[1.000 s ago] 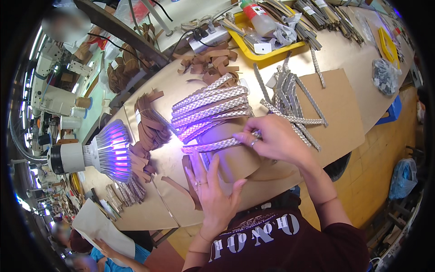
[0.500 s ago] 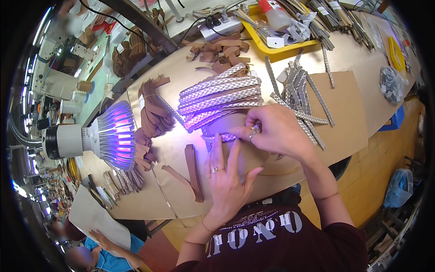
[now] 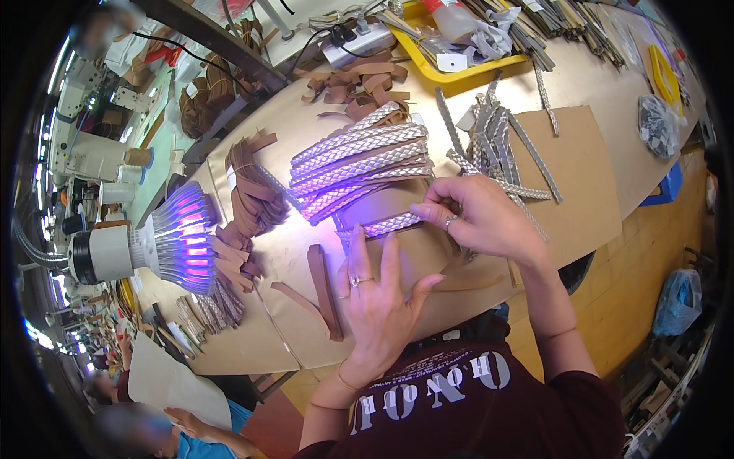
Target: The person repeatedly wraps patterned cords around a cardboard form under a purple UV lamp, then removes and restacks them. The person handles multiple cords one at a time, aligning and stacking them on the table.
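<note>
A silvery braided strap (image 3: 391,225) lies across a brown flat surface in front of me. My right hand (image 3: 482,214) pinches its right end between thumb and forefinger. My left hand (image 3: 381,306) is spread, its fingertips pressing near the strap's left end. Just beyond, several similar braided straps (image 3: 359,157) lie side by side in a bundle. A brown folded strip (image 3: 325,291) lies to the left of my left hand. More braided straps (image 3: 489,145) are heaped beyond my right hand.
A lamp (image 3: 180,237) with a finned head glows purple at the left. Bundled brown strips (image 3: 252,183) lie beside it. Farther off are brown scraps (image 3: 359,84), a power strip (image 3: 355,46) and a yellow tray (image 3: 459,75). Brown cardboard (image 3: 589,183) lies right; a co-worker's hand (image 3: 191,422) shows lower left.
My right hand has moved right to the strap's end, leaving more of the strap in sight. My left fingertips stay on the strap. The whole view has shifted slightly.
</note>
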Tool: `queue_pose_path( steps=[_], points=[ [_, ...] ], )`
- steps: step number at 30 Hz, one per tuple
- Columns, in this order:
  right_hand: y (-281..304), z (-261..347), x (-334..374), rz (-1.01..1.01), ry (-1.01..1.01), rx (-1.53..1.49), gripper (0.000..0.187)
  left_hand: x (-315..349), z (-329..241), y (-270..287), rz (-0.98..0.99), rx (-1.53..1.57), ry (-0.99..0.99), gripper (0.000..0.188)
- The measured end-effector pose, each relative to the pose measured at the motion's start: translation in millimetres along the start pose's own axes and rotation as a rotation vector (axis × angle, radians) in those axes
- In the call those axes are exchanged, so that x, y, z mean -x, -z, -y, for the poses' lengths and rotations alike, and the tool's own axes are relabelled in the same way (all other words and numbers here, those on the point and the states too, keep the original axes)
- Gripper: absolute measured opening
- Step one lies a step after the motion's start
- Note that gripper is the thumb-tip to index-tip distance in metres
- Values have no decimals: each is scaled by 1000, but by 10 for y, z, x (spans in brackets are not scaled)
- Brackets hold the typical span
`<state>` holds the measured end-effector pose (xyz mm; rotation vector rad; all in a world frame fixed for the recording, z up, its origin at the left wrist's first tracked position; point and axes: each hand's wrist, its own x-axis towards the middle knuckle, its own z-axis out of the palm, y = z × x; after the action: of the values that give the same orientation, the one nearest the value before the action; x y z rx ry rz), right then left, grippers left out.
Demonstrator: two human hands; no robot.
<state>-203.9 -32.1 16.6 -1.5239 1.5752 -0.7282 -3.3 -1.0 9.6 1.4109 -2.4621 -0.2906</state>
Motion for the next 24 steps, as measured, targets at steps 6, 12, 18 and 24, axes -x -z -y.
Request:
queue_pose_path(
  steps=[6, 12, 18, 24],
  points=[
    [-113, -99, 61, -32, -41, -36, 31, -9, 6, 0, -5, -8, -16, 75],
    [-239, -149, 73, -107, -35, -22, 33, 8, 18, -8, 11, -6, -27, 78],
    [-470, -203, 146, -227, -79, 77, 31, 16, -23, -133, -91, -58, -36, 82],
    [-540, -419, 121, -113, -114, -650, 31, 37, -8, -189, -146, -143, -64, 83]
  ],
)
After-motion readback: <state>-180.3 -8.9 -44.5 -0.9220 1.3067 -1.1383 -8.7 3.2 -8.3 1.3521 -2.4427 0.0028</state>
